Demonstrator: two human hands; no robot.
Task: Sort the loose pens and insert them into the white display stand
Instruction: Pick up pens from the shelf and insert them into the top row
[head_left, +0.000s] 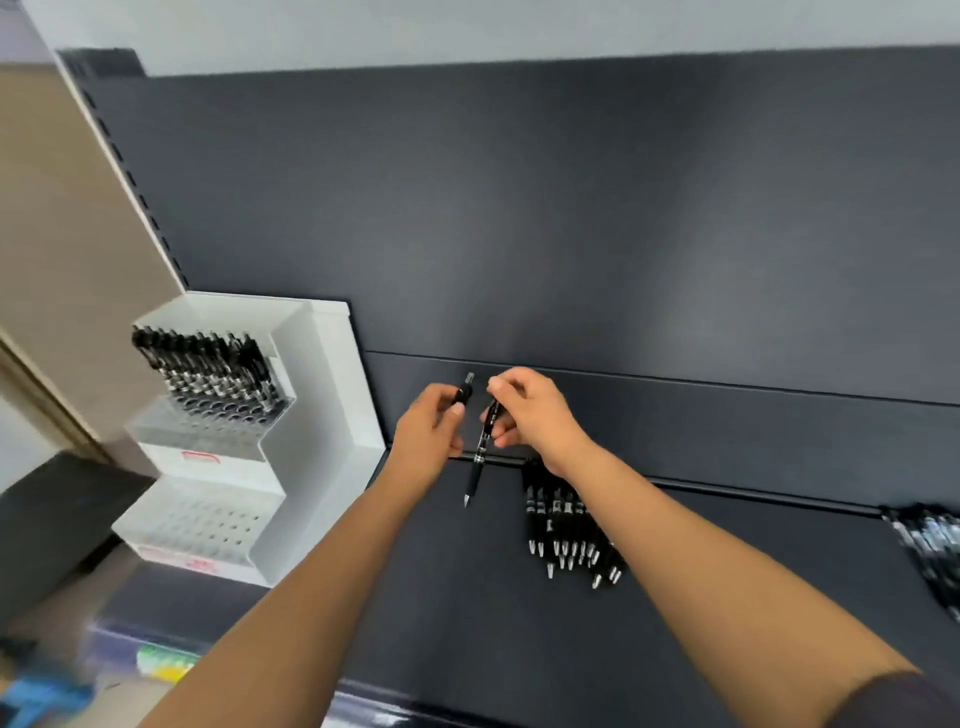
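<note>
Dark grey back panel (519, 208) above dark shelf (467, 623); pale wall (467, 26) on top; beige panel (62, 234) left.

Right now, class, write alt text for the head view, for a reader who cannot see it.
The left hand holds one black pen and the right hand a second pen, tip down, above a dark shelf. Loose pens lie by the right wrist; a white display stand, partly filled, stands left.
</note>
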